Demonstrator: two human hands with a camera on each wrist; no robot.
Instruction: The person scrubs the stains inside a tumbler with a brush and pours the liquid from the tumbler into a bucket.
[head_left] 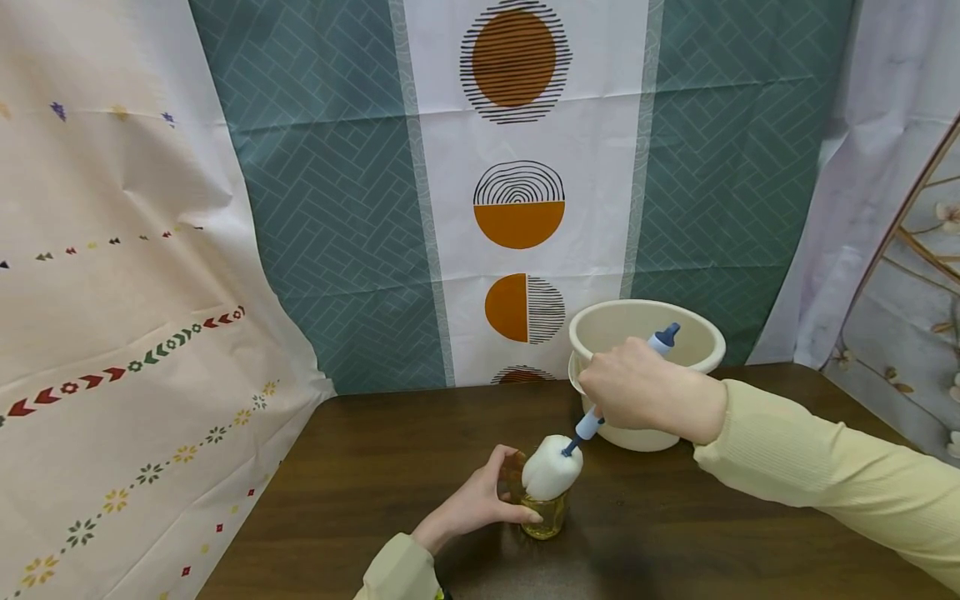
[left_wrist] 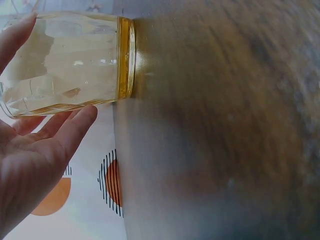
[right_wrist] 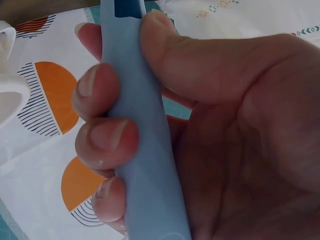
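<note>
Head view: nearest, the left hand (head_left: 480,497) curves thumb and fingers part-way round a yellow glass (head_left: 549,518), base toward the table (head_left: 375,467). A brush (head_left: 589,423) has its white sponge at the glass, pointing down-left; its long axis slants up rightward through the right hand (head_left: 637,387), fingers wrapped tightly round the handle. Beyond stand a bucket (head_left: 637,438) and patterned cloth (head_left: 337,208).

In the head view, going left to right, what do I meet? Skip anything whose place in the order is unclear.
Cream patterned cloth → left hand → amber glass → right hand → floral-patterned backdrop at the right edge.
</note>
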